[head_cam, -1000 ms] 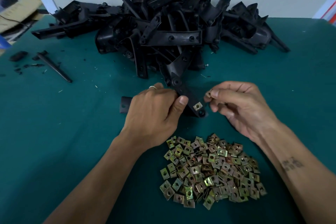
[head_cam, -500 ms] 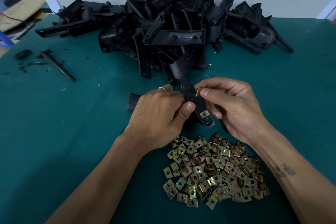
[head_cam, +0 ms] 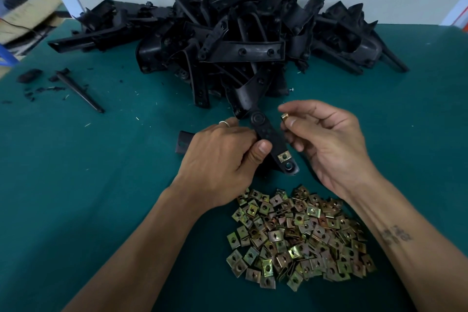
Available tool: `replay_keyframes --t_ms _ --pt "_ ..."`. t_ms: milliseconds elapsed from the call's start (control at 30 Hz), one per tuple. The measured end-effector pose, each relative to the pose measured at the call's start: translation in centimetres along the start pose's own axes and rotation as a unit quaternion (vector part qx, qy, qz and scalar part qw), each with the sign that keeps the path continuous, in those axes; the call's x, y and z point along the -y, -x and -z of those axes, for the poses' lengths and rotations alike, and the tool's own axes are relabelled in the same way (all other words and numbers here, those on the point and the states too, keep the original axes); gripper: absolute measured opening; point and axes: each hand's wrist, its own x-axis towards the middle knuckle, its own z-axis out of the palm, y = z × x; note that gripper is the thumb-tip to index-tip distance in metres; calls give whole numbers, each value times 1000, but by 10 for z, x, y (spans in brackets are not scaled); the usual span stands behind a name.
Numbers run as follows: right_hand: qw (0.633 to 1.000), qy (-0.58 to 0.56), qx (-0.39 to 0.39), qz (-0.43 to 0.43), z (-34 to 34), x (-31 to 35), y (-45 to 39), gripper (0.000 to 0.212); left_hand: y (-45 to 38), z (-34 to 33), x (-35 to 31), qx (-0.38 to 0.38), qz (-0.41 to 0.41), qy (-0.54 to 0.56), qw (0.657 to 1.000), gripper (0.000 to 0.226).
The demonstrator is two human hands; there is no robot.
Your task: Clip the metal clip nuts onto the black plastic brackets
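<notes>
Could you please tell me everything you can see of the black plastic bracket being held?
The flat black plastic bracket is a matte strip with a round embossed boss at its far end and a hole at its near end. A brass-coloured metal clip nut sits clipped beside that hole. The left hand grips its middle, holding it above the green table.

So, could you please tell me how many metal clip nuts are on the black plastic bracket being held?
1: a brass-coloured metal clip nut sits near the black plastic bracket's lower end. The left hand may hide others.

Head camera looks steeply down, seemingly close, over the table (head_cam: 76,185).
</notes>
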Motion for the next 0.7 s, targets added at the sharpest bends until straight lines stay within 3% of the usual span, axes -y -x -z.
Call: replay_keyframes --t_ms 100,200,533,700 --pt "999 -12 13 -33 3 -2 -1 31 0 0 0 -2 6 7 1000 53" --pt "999 -26 21 -39 4 -2 -2 24 0 0 0 -4 7 -1 1000 53" --pt "999 -25 4 39 -2 -1 -1 14 0 -2 1 -8 0 -8 1000 48" --pt "996 72 15 58 -2 -3 1 19 1 0 0 -4 -4 -13 1000 51"
